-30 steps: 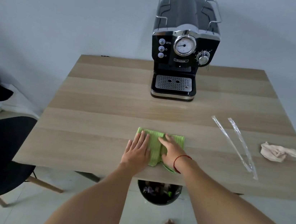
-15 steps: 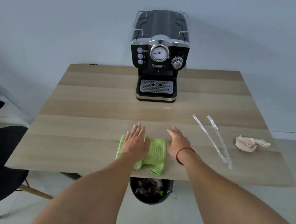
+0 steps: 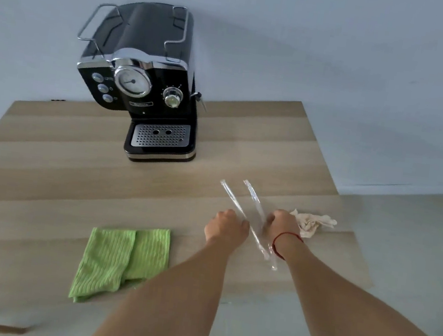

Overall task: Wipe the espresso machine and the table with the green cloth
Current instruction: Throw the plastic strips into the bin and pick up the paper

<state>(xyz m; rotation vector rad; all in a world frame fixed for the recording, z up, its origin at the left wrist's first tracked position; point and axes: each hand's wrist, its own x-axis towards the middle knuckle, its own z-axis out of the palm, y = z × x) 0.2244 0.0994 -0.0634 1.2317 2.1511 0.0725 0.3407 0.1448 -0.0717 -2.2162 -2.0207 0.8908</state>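
Head view: left hand (image 3: 226, 225), right hand (image 3: 282, 226) each pinch clear wrappers (image 3: 232, 197); green cloth (image 3: 123, 259) lies nearby, untouched.

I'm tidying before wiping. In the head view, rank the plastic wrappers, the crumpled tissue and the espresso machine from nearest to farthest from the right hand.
1. The plastic wrappers: touching the right hand, at its fingers.
2. The crumpled tissue: just to its right.
3. The espresso machine: far back on the left, by the wall.
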